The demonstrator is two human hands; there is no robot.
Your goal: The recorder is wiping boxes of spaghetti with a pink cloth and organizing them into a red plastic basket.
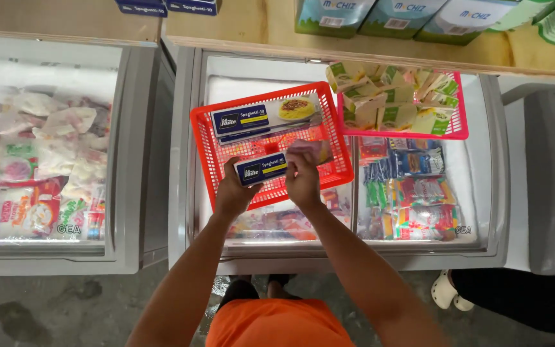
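Both hands hold one long dark-blue cardboard pasta box (263,169) over the near edge of a red plastic mesh basket (208,149) that rests on the glass lid of a chest freezer (181,193) — left hand (236,191) clenched on the left end, right hand (303,177) grasping the right. More pasta boxes (258,119) lie at the basket's far side. A pink mesh basket of green-and-cream cartons (396,101) sits just right.

Single head cam, looks steeply down from above, close over freezer lid (277,257); floor at bottom edge
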